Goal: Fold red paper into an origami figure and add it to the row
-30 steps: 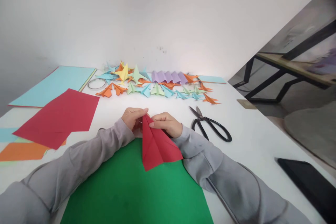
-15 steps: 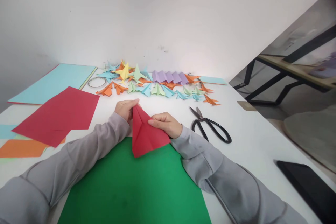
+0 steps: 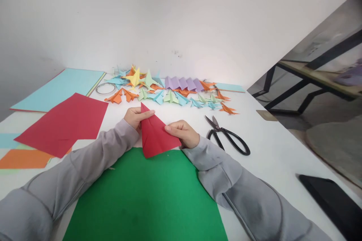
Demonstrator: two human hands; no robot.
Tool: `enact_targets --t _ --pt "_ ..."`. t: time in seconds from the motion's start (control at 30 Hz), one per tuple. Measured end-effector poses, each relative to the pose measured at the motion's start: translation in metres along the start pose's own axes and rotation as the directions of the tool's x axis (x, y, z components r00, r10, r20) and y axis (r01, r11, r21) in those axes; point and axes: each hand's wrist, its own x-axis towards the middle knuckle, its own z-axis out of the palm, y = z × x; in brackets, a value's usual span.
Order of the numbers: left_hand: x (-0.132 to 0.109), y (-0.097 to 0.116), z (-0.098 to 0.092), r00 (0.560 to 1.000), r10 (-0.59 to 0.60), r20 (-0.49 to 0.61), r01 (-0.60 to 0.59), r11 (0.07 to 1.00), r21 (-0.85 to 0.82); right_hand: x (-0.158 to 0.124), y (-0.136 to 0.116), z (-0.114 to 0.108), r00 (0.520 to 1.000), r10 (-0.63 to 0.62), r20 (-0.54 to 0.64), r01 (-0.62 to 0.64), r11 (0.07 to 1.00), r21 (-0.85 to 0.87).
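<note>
A folded red paper piece, roughly triangular with its tip pointing away from me, is held just above the far edge of a large green sheet. My left hand pinches its upper left edge near the tip. My right hand grips its right corner with the fingers curled. Both arms wear grey sleeves.
Black scissors lie right of my hands. A row of several small coloured origami pieces lines the table's back edge by the wall. Red, light blue and orange sheets lie left. A tape ring and a dark tablet are also here.
The red piece has turned and moved away from me: its long point hung over the green sheet, now the tip points toward the wall. Both hands shifted slightly with it.
</note>
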Motion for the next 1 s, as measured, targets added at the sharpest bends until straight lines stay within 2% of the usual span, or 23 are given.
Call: enact_targets --t 0.1,0.17,0.3,0.4,0.47,0.63,0.77,0.9,1.0 --pt "-0.005 -0.005 0.003 0.994 -0.019 0.108 0.008 0.995 0.102 0.001 -0.002 -0.001 0.996 0.046 0.071 -0.049 0.998 0.035" --pt "-0.009 -0.007 0.007 0.983 -0.011 0.182 -0.022 0.984 0.178 0.002 -0.004 0.000 0.995 0.057 0.079 -0.056 0.998 -0.008" --pt "-0.015 -0.008 0.015 0.968 0.048 0.246 -0.111 0.961 0.252 0.004 -0.003 0.006 0.997 0.067 0.045 -0.061 0.992 -0.114" --pt "-0.014 -0.007 0.015 0.958 0.034 0.283 -0.114 0.956 0.271 0.005 -0.002 0.009 0.995 0.090 0.041 -0.085 0.989 -0.124" --pt "-0.012 -0.007 0.013 0.959 0.057 0.278 -0.142 0.945 0.295 0.004 -0.002 0.010 0.993 0.109 0.042 -0.104 0.988 -0.115" --pt "-0.010 -0.007 0.010 0.949 0.208 0.235 -0.278 0.905 0.321 0.004 -0.004 0.010 0.988 0.135 0.073 -0.126 0.985 -0.114" --pt "-0.011 -0.010 0.013 0.946 0.204 0.251 -0.271 0.923 0.274 0.006 -0.003 0.010 0.993 0.088 0.083 -0.074 0.984 -0.159" --pt "-0.009 -0.013 0.014 0.956 0.224 0.187 -0.261 0.943 0.206 0.006 -0.003 0.008 0.990 0.102 0.101 -0.080 0.976 -0.202" --pt "-0.008 -0.014 0.013 0.970 0.185 0.159 -0.211 0.963 0.169 0.005 -0.004 0.007 0.987 0.127 0.100 -0.106 0.975 -0.196"
